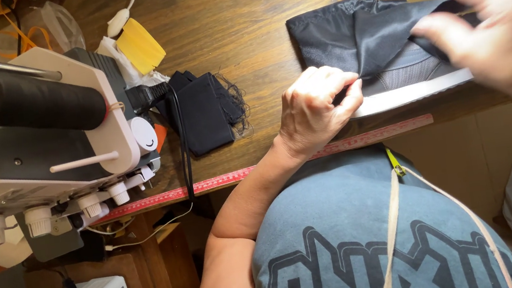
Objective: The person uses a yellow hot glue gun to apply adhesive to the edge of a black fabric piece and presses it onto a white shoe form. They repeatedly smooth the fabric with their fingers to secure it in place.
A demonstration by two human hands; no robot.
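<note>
A piece of shiny black satin-like fabric [365,36] lies near the front edge of the wooden tabletop [235,29], toward its right side, draped over what looks like a grey mesh shoe upper with a white sole [410,83]. The person's left hand [317,110] has its fingers drawn together, pinching a fold or corner of the black fabric between thumb and fingertips just where it meets the grey mesh. The right hand [501,16] is raised close to the camera and blurred; its fingers seem curled toward the far side of the same fabric, but I cannot tell whether it grips anything.

As far as I can judge, the cloth is only being arranged or folded over the grey piece: no stitching line shows, and nothing lies under a needle.

A red measuring strip [259,171] runs along the front edge of the tabletop, below the left wrist. To the left of the hand lies a folded stack of black cloth with frayed threads [203,111], and beyond it, toward the back edge, a yellow block [140,45]. At the tabletop's left end stands a white overlock sewing machine [30,159] carrying a large cone of black thread with a red end [29,100]. A pale measuring tape [395,218] hangs over the person's grey-blue printed shirt [359,242].
</note>
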